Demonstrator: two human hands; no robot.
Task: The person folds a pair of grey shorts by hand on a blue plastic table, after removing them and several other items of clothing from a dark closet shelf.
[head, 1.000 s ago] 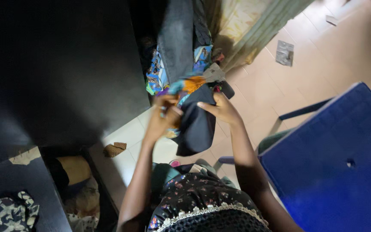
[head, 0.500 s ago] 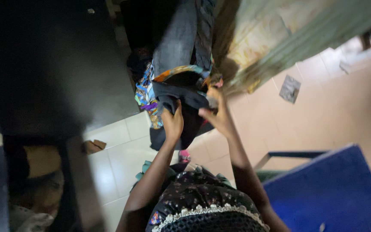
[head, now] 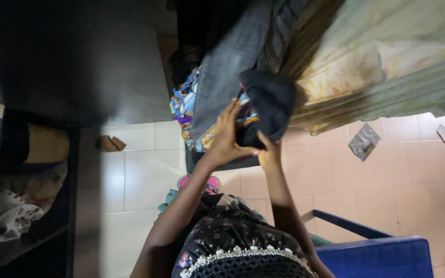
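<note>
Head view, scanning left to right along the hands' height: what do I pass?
Dark shelf unit with pale cloth → brown scrap on the white tiles → left hand → dark garment held by both hands → grey scrap on the pink tiles.

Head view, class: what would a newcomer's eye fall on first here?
Both hands, the left hand and right hand, lift a dark folded cloth at the centre, against hanging grey jeans and bright patterned fabrics. A pale curtain fills the upper right; a blue chair sits lower right.
</note>
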